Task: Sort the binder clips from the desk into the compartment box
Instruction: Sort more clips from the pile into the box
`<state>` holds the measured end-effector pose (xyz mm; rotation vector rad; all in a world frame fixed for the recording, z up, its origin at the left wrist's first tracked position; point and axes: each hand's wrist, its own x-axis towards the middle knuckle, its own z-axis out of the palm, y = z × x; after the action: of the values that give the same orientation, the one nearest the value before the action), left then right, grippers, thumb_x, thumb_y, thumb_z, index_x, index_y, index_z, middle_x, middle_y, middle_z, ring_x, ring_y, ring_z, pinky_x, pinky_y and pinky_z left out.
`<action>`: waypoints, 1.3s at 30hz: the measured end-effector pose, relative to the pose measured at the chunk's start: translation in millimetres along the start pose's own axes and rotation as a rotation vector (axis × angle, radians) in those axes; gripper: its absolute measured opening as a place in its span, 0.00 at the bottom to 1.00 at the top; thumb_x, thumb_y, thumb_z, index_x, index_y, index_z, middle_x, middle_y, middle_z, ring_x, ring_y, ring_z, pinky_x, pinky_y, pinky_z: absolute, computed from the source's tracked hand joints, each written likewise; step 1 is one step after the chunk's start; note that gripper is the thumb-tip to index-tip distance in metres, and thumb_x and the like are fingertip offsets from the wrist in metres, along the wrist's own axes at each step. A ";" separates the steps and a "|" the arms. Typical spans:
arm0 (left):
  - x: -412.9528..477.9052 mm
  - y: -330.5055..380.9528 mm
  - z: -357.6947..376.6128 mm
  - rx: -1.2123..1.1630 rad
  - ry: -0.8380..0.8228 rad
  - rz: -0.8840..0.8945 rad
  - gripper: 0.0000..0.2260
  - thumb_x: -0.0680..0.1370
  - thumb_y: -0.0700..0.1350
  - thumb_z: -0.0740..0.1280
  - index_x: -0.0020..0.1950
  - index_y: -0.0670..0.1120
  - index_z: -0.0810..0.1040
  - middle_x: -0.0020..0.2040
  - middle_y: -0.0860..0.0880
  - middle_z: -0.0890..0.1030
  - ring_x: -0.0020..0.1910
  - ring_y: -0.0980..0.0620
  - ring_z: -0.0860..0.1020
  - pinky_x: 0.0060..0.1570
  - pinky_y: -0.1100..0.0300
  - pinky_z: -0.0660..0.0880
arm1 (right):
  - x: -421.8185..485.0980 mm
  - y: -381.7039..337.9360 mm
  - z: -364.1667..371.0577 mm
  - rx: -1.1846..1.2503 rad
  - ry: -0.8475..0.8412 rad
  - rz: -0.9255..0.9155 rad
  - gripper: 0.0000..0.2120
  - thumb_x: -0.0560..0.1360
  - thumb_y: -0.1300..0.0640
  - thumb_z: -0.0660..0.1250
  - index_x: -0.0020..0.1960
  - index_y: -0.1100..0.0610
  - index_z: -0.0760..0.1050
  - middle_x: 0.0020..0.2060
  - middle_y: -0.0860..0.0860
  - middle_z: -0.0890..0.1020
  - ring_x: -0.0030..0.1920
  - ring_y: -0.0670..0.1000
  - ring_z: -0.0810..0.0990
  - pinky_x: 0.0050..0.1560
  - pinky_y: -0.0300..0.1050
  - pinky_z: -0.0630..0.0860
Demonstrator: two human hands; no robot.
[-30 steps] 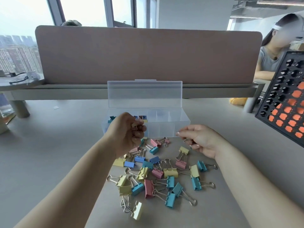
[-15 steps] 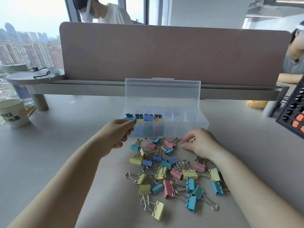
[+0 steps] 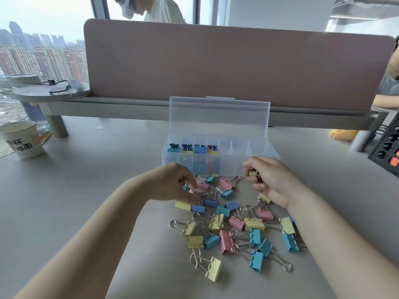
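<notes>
Fingers [image 3: 259,187] of the right hand [image 3: 272,184] grip a yellow clip [image 3: 254,173] just in front of the box [image 3: 228,167], probably to drop it into a free compartment. The left hand [image 3: 177,186] curls into the pile of clips [image 3: 237,223] on the counter [image 3: 86,201]; I cannot tell whether it holds one.

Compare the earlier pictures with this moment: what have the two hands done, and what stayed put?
The left hand came down from the compartment box to the pile of binder clips. The right hand lifted off the pile, gripping a yellow clip, toward the box. The box stayed open.
</notes>
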<state>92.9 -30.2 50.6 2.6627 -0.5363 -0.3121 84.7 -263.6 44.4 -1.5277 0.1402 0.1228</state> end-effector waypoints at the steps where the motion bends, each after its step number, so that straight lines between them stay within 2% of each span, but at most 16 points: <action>1: 0.7 -0.6 1.3 -0.005 0.003 0.005 0.15 0.69 0.56 0.73 0.53 0.53 0.80 0.35 0.55 0.69 0.31 0.56 0.66 0.28 0.67 0.61 | 0.0 -1.3 3.0 0.092 0.001 0.017 0.07 0.76 0.64 0.62 0.39 0.59 0.70 0.31 0.53 0.71 0.25 0.45 0.64 0.19 0.33 0.55; 4: 3.1 -4.4 3.7 -0.062 0.037 0.026 0.08 0.72 0.52 0.72 0.48 0.52 0.81 0.31 0.55 0.68 0.28 0.57 0.65 0.26 0.69 0.60 | -0.4 -2.6 7.6 0.264 -0.034 0.104 0.07 0.74 0.64 0.60 0.38 0.58 0.68 0.30 0.52 0.70 0.21 0.44 0.64 0.17 0.32 0.54; 9: 1.5 -10.5 -0.3 -0.032 0.037 0.006 0.13 0.72 0.53 0.71 0.55 0.52 0.80 0.34 0.55 0.70 0.31 0.56 0.67 0.30 0.66 0.63 | -1.1 -1.1 8.2 0.280 0.001 0.137 0.11 0.73 0.66 0.56 0.33 0.58 0.65 0.30 0.52 0.70 0.19 0.43 0.62 0.16 0.32 0.52; 12: 2.2 -11.6 0.3 -0.025 0.034 0.004 0.12 0.72 0.51 0.72 0.53 0.51 0.81 0.34 0.56 0.69 0.31 0.56 0.66 0.29 0.68 0.62 | -0.6 0.5 9.8 0.280 -0.013 0.128 0.10 0.73 0.67 0.55 0.36 0.58 0.68 0.31 0.52 0.70 0.19 0.44 0.62 0.16 0.32 0.52; 15: 2.6 -13.8 0.1 -0.065 0.062 0.022 0.08 0.71 0.50 0.73 0.49 0.51 0.82 0.33 0.55 0.71 0.30 0.57 0.67 0.27 0.70 0.62 | -3.6 1.9 13.0 0.069 -0.044 0.053 0.12 0.73 0.68 0.55 0.43 0.61 0.77 0.31 0.52 0.70 0.22 0.44 0.63 0.18 0.33 0.55; 17: 2.7 -16.8 -1.7 -0.100 0.117 0.022 0.06 0.71 0.50 0.73 0.46 0.51 0.81 0.33 0.55 0.72 0.30 0.57 0.67 0.27 0.71 0.63 | -6.8 4.3 17.6 -0.260 -0.046 -0.022 0.11 0.74 0.65 0.59 0.44 0.60 0.80 0.31 0.49 0.71 0.25 0.45 0.65 0.21 0.34 0.58; 19: 2.6 -19.5 -3.2 -0.130 0.161 0.010 0.05 0.72 0.49 0.72 0.45 0.50 0.81 0.33 0.56 0.73 0.30 0.58 0.69 0.27 0.72 0.64 | -8.3 9.0 22.2 -0.600 -0.017 -0.109 0.08 0.76 0.58 0.64 0.45 0.57 0.82 0.32 0.45 0.76 0.32 0.44 0.71 0.28 0.35 0.65; 20: 2.3 -20.1 -3.4 -0.137 0.165 0.007 0.06 0.72 0.50 0.72 0.45 0.50 0.81 0.34 0.56 0.73 0.30 0.58 0.69 0.27 0.72 0.64 | -6.7 12.8 23.3 -0.695 -0.011 -0.153 0.07 0.76 0.56 0.66 0.46 0.56 0.83 0.35 0.43 0.78 0.37 0.43 0.74 0.33 0.35 0.68; 24: 1.6 -15.0 -1.4 -0.061 0.038 0.022 0.11 0.69 0.54 0.73 0.49 0.53 0.81 0.34 0.54 0.72 0.30 0.56 0.67 0.28 0.68 0.62 | -3.7 20.1 24.9 -0.874 -0.009 -0.241 0.09 0.77 0.56 0.65 0.50 0.56 0.82 0.44 0.45 0.81 0.46 0.46 0.77 0.42 0.39 0.70; 26: 2.3 -11.3 0.5 -0.027 0.018 0.018 0.17 0.68 0.55 0.74 0.53 0.52 0.80 0.34 0.55 0.69 0.31 0.56 0.66 0.29 0.66 0.62 | -2.8 19.3 22.2 -0.973 0.007 -0.239 0.09 0.76 0.57 0.64 0.48 0.58 0.82 0.46 0.49 0.83 0.47 0.51 0.79 0.44 0.41 0.71; 28: 4.1 -9.9 1.7 -0.041 0.063 0.021 0.19 0.68 0.55 0.74 0.56 0.51 0.78 0.35 0.56 0.68 0.31 0.57 0.66 0.30 0.66 0.62 | -2.6 16.3 17.6 -0.996 0.000 -0.209 0.09 0.74 0.58 0.65 0.43 0.62 0.81 0.38 0.49 0.83 0.42 0.52 0.80 0.41 0.43 0.72; 30: 6.7 -10.1 3.6 -0.065 0.098 0.040 0.18 0.71 0.54 0.72 0.58 0.49 0.78 0.34 0.55 0.68 0.31 0.57 0.66 0.30 0.67 0.62 | -3.0 11.9 14.3 -0.970 -0.020 -0.190 0.08 0.73 0.58 0.67 0.39 0.62 0.80 0.31 0.47 0.80 0.34 0.50 0.76 0.38 0.41 0.71; 33: 7.5 -8.8 8.0 -0.063 0.082 0.061 0.16 0.74 0.51 0.70 0.61 0.52 0.77 0.36 0.55 0.71 0.32 0.56 0.68 0.30 0.66 0.64 | 0.9 6.7 17.8 -0.924 -0.005 -0.271 0.10 0.75 0.53 0.68 0.35 0.53 0.80 0.31 0.44 0.80 0.35 0.46 0.75 0.40 0.41 0.71; 35: 7.7 -7.0 11.5 -0.029 0.053 0.062 0.15 0.74 0.48 0.69 0.61 0.53 0.77 0.36 0.56 0.71 0.31 0.57 0.68 0.28 0.70 0.63 | 5.5 7.3 25.2 -0.948 0.016 -0.357 0.10 0.76 0.51 0.67 0.38 0.50 0.81 0.31 0.42 0.79 0.36 0.45 0.76 0.42 0.42 0.73; 37: 7.9 -6.1 12.8 -0.007 0.062 0.056 0.13 0.74 0.48 0.69 0.59 0.51 0.78 0.34 0.57 0.69 0.29 0.57 0.67 0.25 0.72 0.62 | 9.4 8.9 33.4 -1.062 0.039 -0.406 0.09 0.77 0.52 0.64 0.49 0.50 0.83 0.43 0.44 0.84 0.45 0.48 0.79 0.50 0.46 0.76; 39: 7.2 -6.3 11.3 0.006 0.090 0.050 0.13 0.74 0.49 0.69 0.58 0.50 0.78 0.33 0.58 0.68 0.29 0.57 0.67 0.25 0.70 0.62 | 11.1 10.6 39.1 -1.220 0.057 -0.428 0.12 0.79 0.53 0.61 0.57 0.48 0.81 0.54 0.45 0.83 0.53 0.51 0.79 0.54 0.48 0.76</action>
<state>98.1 -31.8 36.8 2.6502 -0.5748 -0.1748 94.4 -224.2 33.5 -2.7357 -0.2804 -0.2279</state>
